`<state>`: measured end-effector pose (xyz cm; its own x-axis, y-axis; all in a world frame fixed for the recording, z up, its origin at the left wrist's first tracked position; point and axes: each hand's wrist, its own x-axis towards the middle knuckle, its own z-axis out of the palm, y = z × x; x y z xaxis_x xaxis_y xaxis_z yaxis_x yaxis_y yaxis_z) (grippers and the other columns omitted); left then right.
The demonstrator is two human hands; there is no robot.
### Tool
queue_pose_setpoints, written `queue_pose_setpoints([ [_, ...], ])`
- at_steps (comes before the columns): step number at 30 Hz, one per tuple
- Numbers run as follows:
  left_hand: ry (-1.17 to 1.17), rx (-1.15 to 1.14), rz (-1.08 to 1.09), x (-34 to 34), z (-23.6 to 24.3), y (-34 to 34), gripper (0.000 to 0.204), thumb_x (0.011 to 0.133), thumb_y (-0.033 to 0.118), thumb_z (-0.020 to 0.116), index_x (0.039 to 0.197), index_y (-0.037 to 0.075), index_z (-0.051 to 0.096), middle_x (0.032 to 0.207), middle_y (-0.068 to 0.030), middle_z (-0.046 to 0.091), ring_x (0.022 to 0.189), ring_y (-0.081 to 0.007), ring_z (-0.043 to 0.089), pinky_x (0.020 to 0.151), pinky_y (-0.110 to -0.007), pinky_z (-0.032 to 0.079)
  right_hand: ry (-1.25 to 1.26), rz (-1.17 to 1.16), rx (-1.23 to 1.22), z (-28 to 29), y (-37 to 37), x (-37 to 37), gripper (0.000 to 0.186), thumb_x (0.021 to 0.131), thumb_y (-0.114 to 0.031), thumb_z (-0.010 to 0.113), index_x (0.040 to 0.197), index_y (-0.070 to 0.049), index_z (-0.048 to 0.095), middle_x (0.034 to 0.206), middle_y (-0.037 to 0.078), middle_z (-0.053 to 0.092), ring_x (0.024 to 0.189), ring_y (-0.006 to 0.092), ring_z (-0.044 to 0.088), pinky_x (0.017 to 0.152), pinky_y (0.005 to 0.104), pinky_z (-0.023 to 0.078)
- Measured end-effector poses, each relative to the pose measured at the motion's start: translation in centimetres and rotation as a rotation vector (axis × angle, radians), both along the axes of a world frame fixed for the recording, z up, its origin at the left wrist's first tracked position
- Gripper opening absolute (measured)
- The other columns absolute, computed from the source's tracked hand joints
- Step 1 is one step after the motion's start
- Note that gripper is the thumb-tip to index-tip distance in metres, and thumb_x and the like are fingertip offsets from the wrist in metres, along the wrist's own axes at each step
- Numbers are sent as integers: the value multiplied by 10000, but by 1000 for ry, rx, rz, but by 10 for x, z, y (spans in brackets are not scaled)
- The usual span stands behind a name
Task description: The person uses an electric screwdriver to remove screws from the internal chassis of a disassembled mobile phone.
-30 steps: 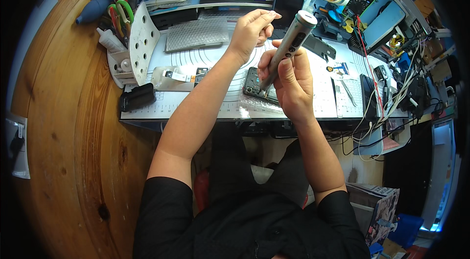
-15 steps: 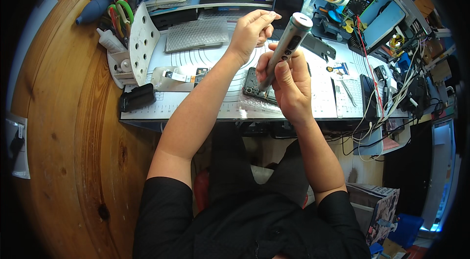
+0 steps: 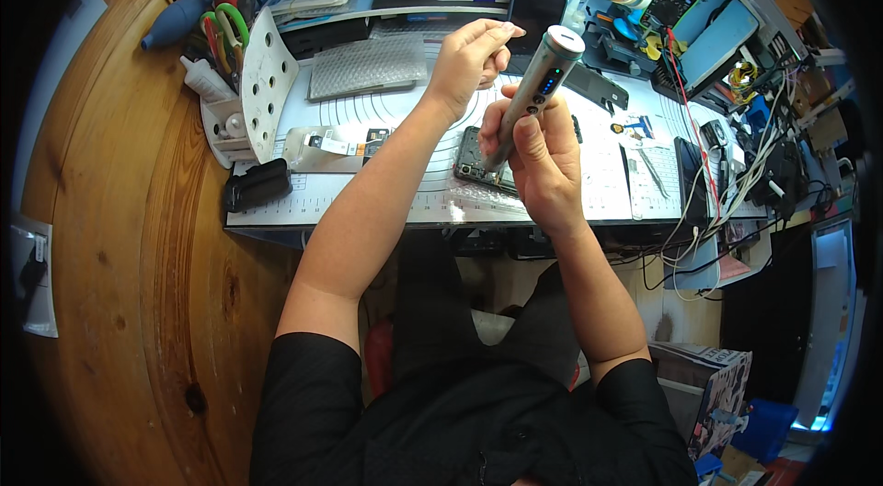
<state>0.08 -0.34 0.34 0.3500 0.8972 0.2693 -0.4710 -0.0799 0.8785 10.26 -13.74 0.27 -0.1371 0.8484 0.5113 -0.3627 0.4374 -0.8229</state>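
Note:
My right hand (image 3: pixel 550 160) is wrapped round a thick grey cylindrical electric screwdriver (image 3: pixel 557 57), thumb near its buttons. It is tilted, with its pale round end up toward me and a small blue display lit on its side. Its lower tip is hidden. Below it lies an opened phone (image 3: pixel 470 155), circuitry exposed, on bubble wrap and partly covered by my right hand. My left hand (image 3: pixel 467 65) hovers left of the screwdriver, thumb and forefinger pinched together; whatever they hold, if anything, is too small to name.
A phone screen part (image 3: pixel 322 148) lies left on the mat, near a black case (image 3: pixel 258 185). Bubble wrap (image 3: pixel 368 66) lies behind it. On the right are tweezers (image 3: pixel 654 173), a dark phone (image 3: pixel 596 86) and tangled cables (image 3: pixel 736 196). A white holed tool holder (image 3: pixel 267 86) stands far left.
The screwdriver's display has turned from dark to lit blue. The screwdriver and my right hand have shifted very slightly left; my left hand stays nearly still.

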Motion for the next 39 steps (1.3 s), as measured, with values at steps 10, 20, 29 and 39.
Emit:
queue_pose_setpoints([
  [10,11,11,-2,-2,2,-1,311,1006,276,590,1091,-12,669,678,10,559,460,-11,348,418,-205,228,-23,-3,0,-1,-1,0,360,1084,-264,457,1355,-29,427,1028,121,582,883,161,557,829,309,477],
  [20,9,2,-14,-2,0,1,307,1004,268,593,1093,-16,669,679,8,560,462,-12,353,417,-205,227,48,-2,-4,-3,2,-1,357,1079,-254,485,1346,-18,462,979,70,592,854,123,553,792,271,465],
  [29,29,58,17,3,-1,1,271,991,259,613,1062,10,692,677,16,558,460,-8,349,413,-203,223,37,19,-15,0,5,1,398,1086,-273,446,1398,-30,402,1007,113,571,868,162,551,802,300,466],
  [39,188,39,16,3,-1,3,237,983,188,606,1106,-1,681,679,34,523,462,1,326,412,-178,227,-963,-704,-443,33,24,104,408,837,-358,801,922,31,709,767,119,702,735,162,673,643,343,521],
])
